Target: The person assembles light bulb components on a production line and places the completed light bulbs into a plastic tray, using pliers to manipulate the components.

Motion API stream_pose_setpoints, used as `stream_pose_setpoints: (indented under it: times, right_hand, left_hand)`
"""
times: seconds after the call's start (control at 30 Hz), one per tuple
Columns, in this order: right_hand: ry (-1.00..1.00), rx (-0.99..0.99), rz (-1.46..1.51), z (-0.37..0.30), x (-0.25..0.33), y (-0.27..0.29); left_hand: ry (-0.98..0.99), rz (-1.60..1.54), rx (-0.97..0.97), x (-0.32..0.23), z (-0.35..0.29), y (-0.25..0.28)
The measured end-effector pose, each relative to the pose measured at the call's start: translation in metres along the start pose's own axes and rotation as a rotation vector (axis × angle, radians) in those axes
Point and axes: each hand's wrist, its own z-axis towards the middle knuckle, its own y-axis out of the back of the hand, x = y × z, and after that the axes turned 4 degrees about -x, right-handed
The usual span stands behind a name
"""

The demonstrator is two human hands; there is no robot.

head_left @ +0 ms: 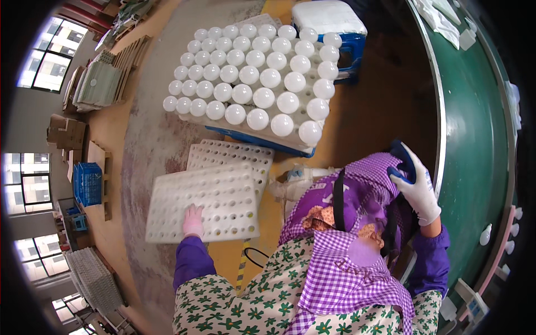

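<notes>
My left hand (194, 221), in a pale pink glove, holds a white perforated tray (167, 195) near its near edge; the fingers lie over its face and the thumb is hard to make out. Rows of round holes cover this tray, which overlaps another perforated tray (245, 149) beneath it. Up by the green bench's edge, my right hand (417, 192) wears a white glove with dark blue on the fingers. Its fingers are apart and curved beside the purple checked cloth (368, 173), with no object seen between them.
Beyond the trays, rows of white round bulbs (255, 58) stand in a stacked holder. A blue stool (352, 53) with a white top is behind it. To the right runs a green bench (469, 156) carrying a loose bulb (486, 234). A blue crate (87, 184) sits far left.
</notes>
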Motion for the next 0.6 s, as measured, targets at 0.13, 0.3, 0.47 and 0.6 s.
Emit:
stream_pose_setpoints:
  times: [0.13,0.3,0.47,0.6]
  right_hand:
    - [-0.173,0.030,0.172,0.014,-0.007,-0.018]
    - [-0.299,0.098,0.496,0.063,-0.020,-0.072]
    - [-0.475,0.011,0.749,0.119,-0.025,-0.110]
    - [-0.463,0.011,0.736,0.143,-0.031,-0.121]
  left_hand:
    - [0.225,-0.458,0.001,-0.037,0.122,0.032]
    - [0.483,-1.941,-0.177,-0.029,0.233,0.080]
    - [0.491,-2.216,-0.038,-0.087,0.273,0.131]
    - [0.476,-2.230,0.036,-0.103,0.275,0.147]
